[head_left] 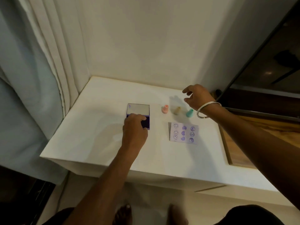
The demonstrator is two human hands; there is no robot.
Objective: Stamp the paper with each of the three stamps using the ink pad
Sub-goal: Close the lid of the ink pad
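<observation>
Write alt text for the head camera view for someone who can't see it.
A person's left hand rests on an open purple ink pad on a white table, while the empty right hand hovers above pink, tan and teal stamps. Nearer lies a paper already covered with purple prints.

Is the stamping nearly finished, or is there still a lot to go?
Mostly done, it seems: the paper already carries three columns of purple prints, faces, hearts and round marks, one design per column. The pink stamp, tan stamp and green stamp stand in a row, none held. The left hand rests on the open ink pad; the right hand hovers empty beyond the stamps. Perhaps only closing the pad remains.
</observation>
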